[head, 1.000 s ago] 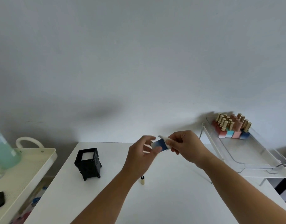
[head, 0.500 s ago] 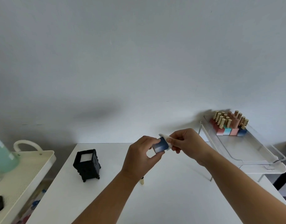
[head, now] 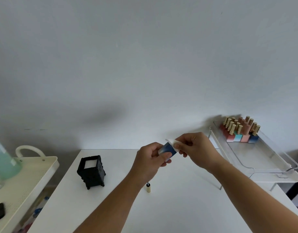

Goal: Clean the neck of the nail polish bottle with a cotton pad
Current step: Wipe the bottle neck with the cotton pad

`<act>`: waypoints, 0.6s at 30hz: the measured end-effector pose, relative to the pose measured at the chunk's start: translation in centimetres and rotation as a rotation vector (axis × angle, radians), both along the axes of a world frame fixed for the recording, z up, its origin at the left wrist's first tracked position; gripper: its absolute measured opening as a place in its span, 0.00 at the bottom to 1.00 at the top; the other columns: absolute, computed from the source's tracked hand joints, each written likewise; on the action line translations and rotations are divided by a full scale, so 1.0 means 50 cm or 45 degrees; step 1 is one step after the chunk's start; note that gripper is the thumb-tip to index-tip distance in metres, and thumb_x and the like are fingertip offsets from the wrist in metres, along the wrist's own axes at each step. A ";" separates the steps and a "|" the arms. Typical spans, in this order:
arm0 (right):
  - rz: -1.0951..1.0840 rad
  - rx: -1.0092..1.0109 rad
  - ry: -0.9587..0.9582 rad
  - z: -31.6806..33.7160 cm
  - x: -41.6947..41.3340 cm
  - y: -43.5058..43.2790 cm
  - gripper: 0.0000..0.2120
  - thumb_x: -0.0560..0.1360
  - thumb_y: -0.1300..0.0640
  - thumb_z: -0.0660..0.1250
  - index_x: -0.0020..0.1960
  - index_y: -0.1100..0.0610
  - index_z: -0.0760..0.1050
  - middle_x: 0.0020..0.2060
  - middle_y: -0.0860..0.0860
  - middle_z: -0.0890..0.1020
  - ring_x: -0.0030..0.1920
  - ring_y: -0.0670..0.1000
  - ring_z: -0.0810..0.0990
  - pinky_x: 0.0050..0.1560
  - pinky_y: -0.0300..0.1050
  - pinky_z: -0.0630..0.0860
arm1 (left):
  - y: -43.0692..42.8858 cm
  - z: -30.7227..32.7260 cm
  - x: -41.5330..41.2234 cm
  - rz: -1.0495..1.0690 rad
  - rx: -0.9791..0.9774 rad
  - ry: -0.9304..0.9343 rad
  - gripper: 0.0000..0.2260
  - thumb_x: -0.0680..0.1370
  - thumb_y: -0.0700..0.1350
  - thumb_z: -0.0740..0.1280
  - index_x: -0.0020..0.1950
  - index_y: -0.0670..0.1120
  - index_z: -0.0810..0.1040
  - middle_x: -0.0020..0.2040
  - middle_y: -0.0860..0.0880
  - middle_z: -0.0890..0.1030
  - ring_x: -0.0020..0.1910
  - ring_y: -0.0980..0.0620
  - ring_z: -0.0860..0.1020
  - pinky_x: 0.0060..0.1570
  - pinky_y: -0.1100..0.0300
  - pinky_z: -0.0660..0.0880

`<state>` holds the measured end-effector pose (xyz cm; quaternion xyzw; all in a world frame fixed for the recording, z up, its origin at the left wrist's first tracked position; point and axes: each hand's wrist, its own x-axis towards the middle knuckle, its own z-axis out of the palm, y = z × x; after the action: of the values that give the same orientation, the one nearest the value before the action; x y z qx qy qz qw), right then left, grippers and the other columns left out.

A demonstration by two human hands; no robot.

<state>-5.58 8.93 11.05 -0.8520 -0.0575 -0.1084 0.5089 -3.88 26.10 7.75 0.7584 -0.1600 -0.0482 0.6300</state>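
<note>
Wiping is the step in hand: the left hand (head: 152, 158) has its fingers closed around the blue nail polish bottle (head: 166, 148), holding it tilted in the air above the middle of the worktop (head: 178, 207), toward its far edge, with the open end turned to the right. The right hand (head: 193, 148) pinches a white cotton pad (head: 171, 142) between thumb and forefingers and presses it over the bottle's neck, which the pad hides completely (so how clean it already is cannot be told). The bottle's cap with its brush (head: 148, 188) lies on the worktop below the left wrist, well apart from the bottle. A black holder (head: 91, 170) with more white pads stands near the left edge, and a clear tray (head: 262, 158) of other polish bottles (head: 240, 130) sits on a raised stand at the right edge. The next move likely calls for a turn of the bottle or of the pad, so that the pad rubs all the way round the neck, with the bottle kept from tipping further lest polish run out.
</note>
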 end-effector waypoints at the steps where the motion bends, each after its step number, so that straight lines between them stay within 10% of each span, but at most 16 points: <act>1: -0.031 0.033 -0.002 -0.001 0.001 0.003 0.09 0.72 0.58 0.69 0.34 0.53 0.81 0.24 0.47 0.79 0.24 0.41 0.74 0.28 0.30 0.71 | -0.006 -0.002 -0.003 0.086 0.075 -0.124 0.03 0.73 0.44 0.70 0.45 0.46 0.79 0.38 0.50 0.84 0.38 0.54 0.83 0.40 0.61 0.78; 8: -0.205 0.045 -0.014 -0.005 -0.002 0.025 0.09 0.72 0.57 0.70 0.34 0.57 0.80 0.27 0.52 0.81 0.27 0.47 0.75 0.32 0.43 0.75 | -0.029 -0.025 -0.027 0.487 0.379 -0.754 0.09 0.72 0.49 0.71 0.48 0.47 0.78 0.39 0.51 0.83 0.37 0.51 0.80 0.36 0.60 0.78; 12: -0.311 -0.029 -0.083 -0.014 -0.001 0.039 0.13 0.73 0.58 0.68 0.30 0.52 0.74 0.26 0.51 0.78 0.23 0.43 0.70 0.23 0.30 0.65 | -0.029 -0.024 -0.023 0.559 0.485 -0.912 0.09 0.73 0.50 0.71 0.45 0.46 0.78 0.34 0.50 0.83 0.31 0.50 0.78 0.31 0.62 0.74; 18: -0.273 -0.074 -0.188 -0.017 -0.006 0.033 0.11 0.74 0.61 0.67 0.33 0.55 0.75 0.24 0.46 0.74 0.24 0.42 0.69 0.26 0.31 0.66 | -0.021 0.001 -0.010 0.354 0.118 -0.320 0.06 0.73 0.47 0.70 0.39 0.45 0.80 0.30 0.51 0.82 0.30 0.54 0.80 0.33 0.63 0.75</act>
<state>-5.88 10.59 10.19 -0.8574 -0.0066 -0.2230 0.4639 -4.37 25.06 7.77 0.8015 -0.1286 0.1272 0.5700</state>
